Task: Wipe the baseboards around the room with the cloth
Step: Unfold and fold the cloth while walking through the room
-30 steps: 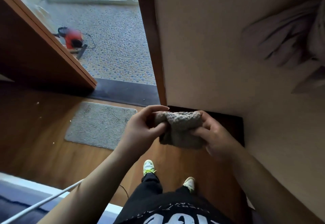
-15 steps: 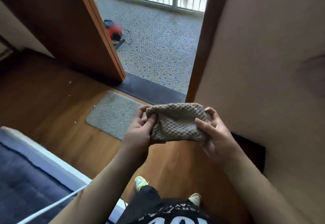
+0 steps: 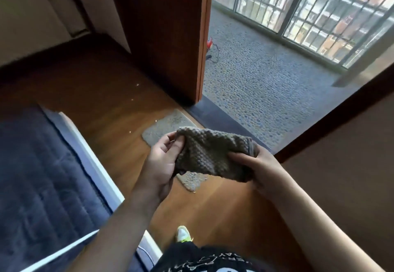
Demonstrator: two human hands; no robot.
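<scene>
The wooden floor (image 3: 102,92) carries a small grey mat (image 3: 168,124) just beside the dark door threshold (image 3: 223,120), and the person's shoe (image 3: 183,233) stands near the mat.

- The only writing is on the black garment (image 3: 204,259) at the bottom edge of the view; it belongs to the person who wears the camera.
- The print is white. A thin curved line of small capitals stands above some large thick letters.
- The small line is upside down from this view and blurred; I cannot read its letters with certainty.
- The large letters are cut by the lower edge, so no word can be read.
- No other text, brand, number or sign is readable.
</scene>
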